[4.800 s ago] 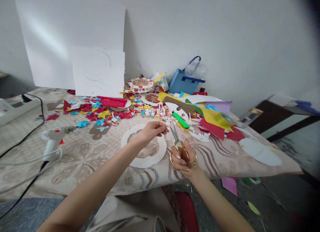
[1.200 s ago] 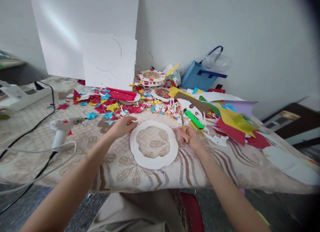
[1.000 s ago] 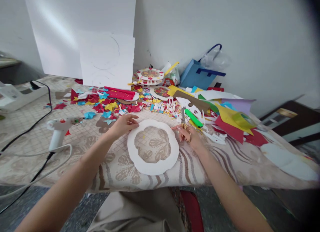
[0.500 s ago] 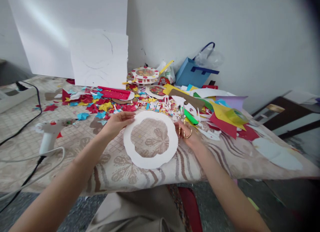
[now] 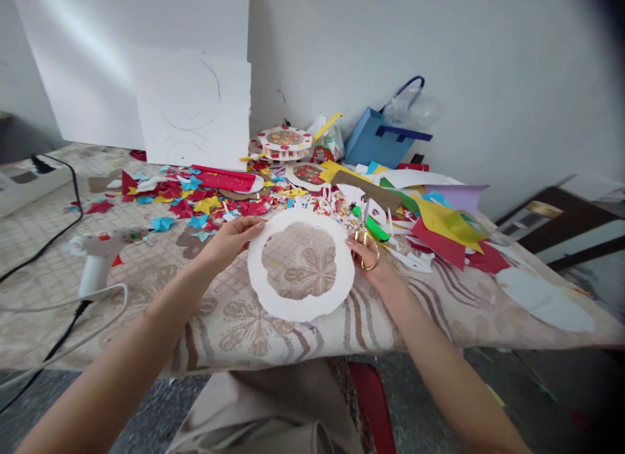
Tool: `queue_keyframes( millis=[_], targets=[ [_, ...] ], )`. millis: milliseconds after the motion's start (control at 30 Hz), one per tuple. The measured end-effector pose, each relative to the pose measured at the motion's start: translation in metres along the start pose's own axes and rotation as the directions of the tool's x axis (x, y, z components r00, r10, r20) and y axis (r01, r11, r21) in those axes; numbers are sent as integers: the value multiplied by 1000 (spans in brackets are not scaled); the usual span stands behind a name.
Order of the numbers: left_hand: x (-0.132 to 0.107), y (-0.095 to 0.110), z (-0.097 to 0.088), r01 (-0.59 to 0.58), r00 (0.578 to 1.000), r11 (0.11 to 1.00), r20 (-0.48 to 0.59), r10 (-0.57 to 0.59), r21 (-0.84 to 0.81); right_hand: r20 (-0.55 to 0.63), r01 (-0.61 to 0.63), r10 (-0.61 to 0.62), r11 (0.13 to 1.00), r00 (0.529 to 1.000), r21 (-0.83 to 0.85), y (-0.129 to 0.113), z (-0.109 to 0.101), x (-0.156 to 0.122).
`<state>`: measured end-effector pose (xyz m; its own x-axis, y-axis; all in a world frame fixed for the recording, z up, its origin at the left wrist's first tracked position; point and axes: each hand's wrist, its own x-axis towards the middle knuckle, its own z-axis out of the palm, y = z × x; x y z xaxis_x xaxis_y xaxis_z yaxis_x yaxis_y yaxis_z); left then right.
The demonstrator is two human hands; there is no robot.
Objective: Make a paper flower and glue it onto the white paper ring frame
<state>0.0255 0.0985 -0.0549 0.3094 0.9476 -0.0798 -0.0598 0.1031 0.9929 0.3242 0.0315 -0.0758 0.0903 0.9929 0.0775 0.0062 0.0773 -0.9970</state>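
Observation:
A white ring (image 5: 301, 310), cut from card or foam sheet with a wavy inner edge, is held up over the near side of the table. My left hand (image 5: 239, 238) pinches its upper left rim between thumb and fingers. At the ring's right side is my right hand (image 5: 372, 258), its fingertips at the rim. Gold-handled scissors (image 5: 362, 234) hang on the fingers of that same hand, blades pointing away from me. Beyond the ring lie small paper scraps (image 5: 336, 203) and a green marker-like piece (image 5: 375, 229).
A white glue gun (image 5: 95, 265) with its cable stands at left. Coloured paper stars (image 5: 180, 206) and sheets (image 5: 442, 242) cover the back. A decorated round piece (image 5: 284, 141), a blue bag (image 5: 371, 138) and a white board (image 5: 195, 115) stand near the wall. A patterned cloth (image 5: 254, 340) covers the table.
The ring has shifted slightly right and away from me, turning a little. Both hands stay at its rim, and the scissors remain in my right hand.

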Motion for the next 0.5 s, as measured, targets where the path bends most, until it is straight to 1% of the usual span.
queue_keyframes(
  millis=[133,233,400,500],
  targets=[
    [-1,4,1,-41,999,996,-18,40,-73,-118,-23,37,993,992,118,3,-3,4],
    [-3,7,1,-46,999,994,0,46,-104,-186,-48,77,986,980,157,4,-4,6],
    [-3,5,-1,-90,996,993,-20,89,-76,-221,-57,101,979,970,197,2,-3,6],
    [1,0,-4,-68,998,990,-17,67,-122,-241,-50,100,977,965,208,0,-2,5]
  ],
)
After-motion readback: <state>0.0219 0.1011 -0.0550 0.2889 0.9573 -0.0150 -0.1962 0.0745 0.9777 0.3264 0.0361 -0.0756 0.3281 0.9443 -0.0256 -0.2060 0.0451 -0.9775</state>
